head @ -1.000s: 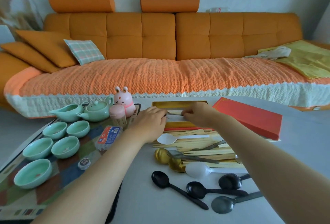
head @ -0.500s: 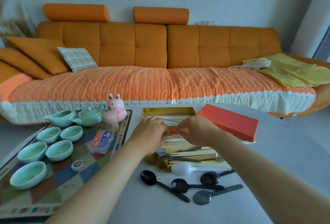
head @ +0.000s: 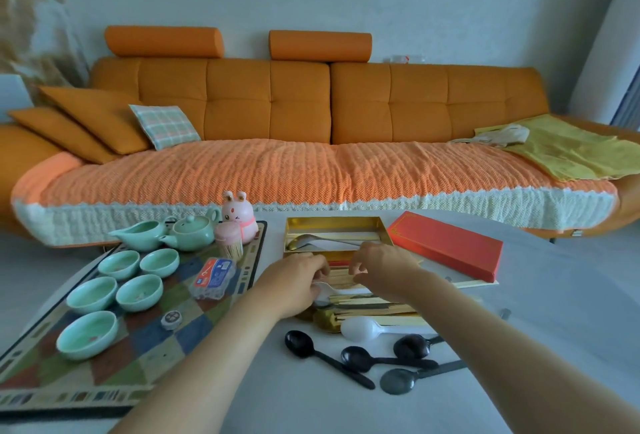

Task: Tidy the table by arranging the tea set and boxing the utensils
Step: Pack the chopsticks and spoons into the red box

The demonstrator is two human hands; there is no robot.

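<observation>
- Evidently midway through boxing the utensils, a person bends both hands over a heap of chopsticks [head: 375,307] just in front of the open gold box [head: 334,223] at the middle of the table [head: 277,399].
- The left hand [head: 298,281] and right hand [head: 384,267] face each other, fingers curled in narrow over the sticks. Whether either hand has a grip cannot be told.
- The box already holds a metal spoon [head: 311,241] and a few chopsticks, and its red lid [head: 446,246] lies off, just to the right.
- A white spoon [head: 363,328], gold spoons [head: 325,317] and several black spoons [head: 299,343] lie loose nearer the person, so most of the boxing looks undone.
- The next move likely calls for squaring a bundle, lifting it over the box's near wall and laying it lengthwise beside the spoon. Thin sticks may fan out or slip.
- At left, the teapot [head: 192,232], pitcher [head: 138,234] and five cups [head: 140,292] stand on a patterned tray [head: 149,361], seemingly arranged.
- A blue-and-red packet [head: 213,276] on the tray bears print too small to read, and the lid shows only a gold ornamental border.
</observation>
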